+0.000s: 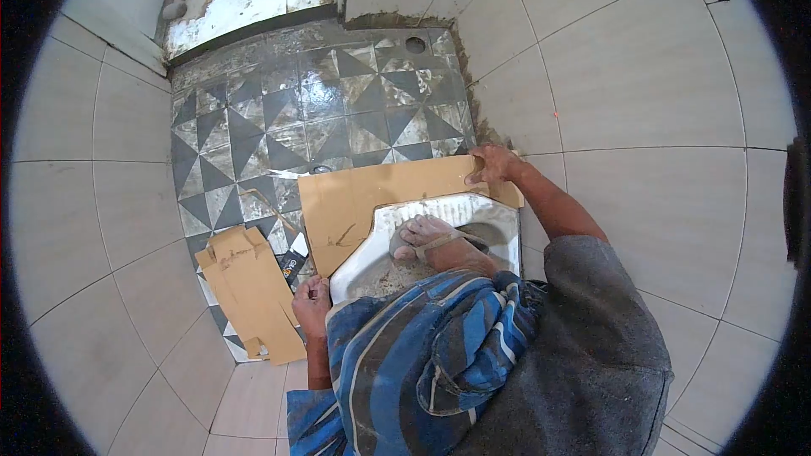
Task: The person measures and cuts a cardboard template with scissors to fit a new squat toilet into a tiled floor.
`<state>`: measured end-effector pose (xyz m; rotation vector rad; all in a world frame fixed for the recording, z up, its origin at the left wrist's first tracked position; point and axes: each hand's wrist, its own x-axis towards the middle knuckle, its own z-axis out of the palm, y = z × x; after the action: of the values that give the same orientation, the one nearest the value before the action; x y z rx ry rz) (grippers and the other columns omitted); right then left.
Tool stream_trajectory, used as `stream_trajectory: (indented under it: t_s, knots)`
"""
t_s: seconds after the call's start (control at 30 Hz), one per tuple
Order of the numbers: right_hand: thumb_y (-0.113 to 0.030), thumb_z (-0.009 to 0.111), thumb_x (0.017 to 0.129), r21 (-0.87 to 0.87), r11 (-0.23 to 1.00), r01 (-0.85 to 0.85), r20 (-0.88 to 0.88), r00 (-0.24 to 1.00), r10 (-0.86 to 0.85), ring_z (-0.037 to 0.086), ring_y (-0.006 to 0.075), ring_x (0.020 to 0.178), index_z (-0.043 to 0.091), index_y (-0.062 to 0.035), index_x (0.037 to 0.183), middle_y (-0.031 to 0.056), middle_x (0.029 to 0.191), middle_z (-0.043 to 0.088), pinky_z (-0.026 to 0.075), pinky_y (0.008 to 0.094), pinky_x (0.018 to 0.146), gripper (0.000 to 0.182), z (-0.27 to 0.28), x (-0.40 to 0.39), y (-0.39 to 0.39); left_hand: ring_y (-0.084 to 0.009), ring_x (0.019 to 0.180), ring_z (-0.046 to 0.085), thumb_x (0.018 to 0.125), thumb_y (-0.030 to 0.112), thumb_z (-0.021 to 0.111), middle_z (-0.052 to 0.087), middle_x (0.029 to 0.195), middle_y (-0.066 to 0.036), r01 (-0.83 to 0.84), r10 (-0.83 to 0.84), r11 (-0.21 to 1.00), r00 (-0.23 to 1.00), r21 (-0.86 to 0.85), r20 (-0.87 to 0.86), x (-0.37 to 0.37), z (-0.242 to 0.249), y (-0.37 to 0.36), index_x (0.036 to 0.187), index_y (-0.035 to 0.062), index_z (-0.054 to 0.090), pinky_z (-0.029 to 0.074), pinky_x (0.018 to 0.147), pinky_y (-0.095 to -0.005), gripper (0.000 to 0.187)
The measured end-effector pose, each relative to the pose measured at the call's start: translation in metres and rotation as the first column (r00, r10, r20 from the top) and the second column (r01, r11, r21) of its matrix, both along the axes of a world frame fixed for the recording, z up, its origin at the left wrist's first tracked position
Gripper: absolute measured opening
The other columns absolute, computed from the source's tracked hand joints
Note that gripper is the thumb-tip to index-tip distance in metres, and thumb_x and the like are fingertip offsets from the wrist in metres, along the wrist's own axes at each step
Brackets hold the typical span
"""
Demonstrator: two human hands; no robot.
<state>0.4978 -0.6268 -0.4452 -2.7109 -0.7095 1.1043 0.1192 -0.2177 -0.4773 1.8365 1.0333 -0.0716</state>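
Note:
A cut sheet of brown cardboard (346,203) lies around the front and left side of a white squat toilet pan (355,274), its inner edge following the pan's rim. My right hand (497,165) grips the sheet at its far right end, by the wall. At the sheet's near left corner, my left hand (312,304) has its fingers curled and pressed together on the cardboard edge. One sandalled foot (443,245) stands in the pan, which hides part of the basin.
A second piece of cardboard (249,291) lies on the floor at the left, beside a small black-and-white packet (294,260). Patterned floor tiles (279,110) look wet and smeared. A round drain hole (416,45) is near the doorway sill (253,31). Tiled walls (642,76) close in both sides.

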Motion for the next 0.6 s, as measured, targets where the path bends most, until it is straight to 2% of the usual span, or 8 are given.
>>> stream_trajectory:
  t_s: [0.03, 0.1, 0.33, 0.37, 0.43, 0.5, 0.53, 0.6]
  knots:
    - [-0.059, 0.079, 0.071, 0.004, 1.0, -0.006, 0.001, 1.0, 0.006, 0.063, 0.0382, 0.109, 0.063, -0.0063, 0.123, 0.0219, 0.112, 0.067, 0.05, 0.0478, 0.092, 0.075, -0.001, 0.001, 0.003, -0.0194, 0.073, 0.067, 0.089, 0.022, 0.072, 0.073, 0.086, -0.014, -0.01, 0.01, 0.999, 1.0, -0.052, -0.002, 0.0, 0.002, -0.001, 0.102, -0.0025, 0.073, 0.054, 0.069, -0.0336, 0.027]
    - [-0.054, 0.077, 0.076, -0.075, 0.977, 0.202, -0.089, 0.974, -0.208, 0.066, 0.0326, 0.1, 0.065, -0.0076, 0.12, 0.0174, 0.104, 0.069, 0.051, 0.0437, 0.087, 0.065, 0.018, 0.001, 0.03, -0.0154, 0.071, 0.064, 0.091, 0.022, 0.072, 0.071, 0.082, -0.01, 0.033, -0.033, 0.998, 0.999, -0.053, 0.004, 0.003, 0.011, 0.001, 0.102, -0.0033, 0.07, 0.052, 0.067, -0.0308, 0.027]
    - [-0.042, 0.075, 0.083, 0.187, 0.973, 0.135, -0.076, 0.99, -0.123, 0.062, 0.0216, 0.079, 0.069, -0.008, 0.11, 0.0082, 0.084, 0.067, 0.049, 0.0373, 0.075, 0.044, 0.002, -0.002, 0.071, -0.0118, 0.068, 0.06, 0.09, 0.019, 0.073, 0.066, 0.078, -0.006, -0.031, 0.038, 0.996, 0.996, -0.089, 0.077, 0.008, 0.018, 0.001, 0.1, -0.0011, 0.066, 0.05, 0.066, -0.028, 0.024]
    - [-0.038, 0.075, 0.085, 0.217, 0.97, 0.106, -0.055, 0.994, -0.096, 0.061, 0.0193, 0.076, 0.07, -0.0067, 0.108, 0.0066, 0.082, 0.067, 0.049, 0.0363, 0.072, 0.039, 0.004, 0.0, 0.074, -0.0123, 0.068, 0.06, 0.09, 0.02, 0.073, 0.066, 0.076, -0.005, -0.087, 0.102, 0.965, 0.994, -0.247, 0.048, 0.011, 0.018, 0.007, 0.102, -0.0012, 0.065, 0.05, 0.066, -0.0285, 0.026]
    - [-0.034, 0.075, 0.087, 0.25, 0.966, 0.066, -0.033, 0.998, -0.059, 0.06, 0.0171, 0.073, 0.07, -0.0053, 0.106, 0.005, 0.08, 0.066, 0.049, 0.0353, 0.069, 0.035, 0.008, 0.003, 0.079, -0.0125, 0.068, 0.059, 0.09, 0.02, 0.073, 0.066, 0.077, -0.005, -0.041, 0.049, 0.989, 0.997, -0.14, 0.058, 0.011, 0.021, 0.005, 0.103, -0.0015, 0.065, 0.05, 0.066, -0.0285, 0.027]
    - [-0.022, 0.072, 0.091, 0.322, 0.892, 0.319, -0.273, 0.933, -0.235, 0.055, 0.0107, 0.065, 0.07, -0.0036, 0.102, -0.0006, 0.075, 0.062, 0.046, 0.0307, 0.06, 0.022, 0.014, 0.009, 0.082, -0.0131, 0.07, 0.06, 0.09, 0.021, 0.074, 0.066, 0.078, -0.005, 0.001, 0.004, 0.997, 0.998, -0.081, 0.06, 0.013, 0.024, 0.004, 0.105, -0.0015, 0.065, 0.05, 0.067, -0.0289, 0.029]
    - [-0.022, 0.072, 0.091, 0.326, 0.893, 0.309, -0.27, 0.936, -0.225, 0.055, 0.0107, 0.065, 0.07, -0.0036, 0.102, -0.0006, 0.075, 0.062, 0.046, 0.0307, 0.06, 0.022, 0.019, 0.014, 0.083, -0.0131, 0.07, 0.06, 0.09, 0.021, 0.074, 0.066, 0.078, -0.005, -0.008, 0.013, 0.997, 0.998, -0.077, 0.065, 0.014, 0.027, 0.003, 0.105, -0.0015, 0.065, 0.05, 0.067, -0.0289, 0.029]
    - [-0.024, 0.07, 0.092, 0.244, 0.881, 0.406, -0.387, 0.874, -0.295, 0.065, 0.0137, 0.086, 0.071, -0.0053, 0.103, 0.0047, 0.094, 0.073, 0.052, 0.0333, 0.08, 0.022, 0.044, 0.026, 0.096, -0.0125, 0.071, 0.06, 0.091, 0.022, 0.074, 0.065, 0.077, -0.005, -0.035, 0.039, 0.997, 0.997, -0.073, 0.062, 0.018, 0.034, 0.003, 0.106, -0.0007, 0.065, 0.05, 0.066, -0.0288, 0.029]
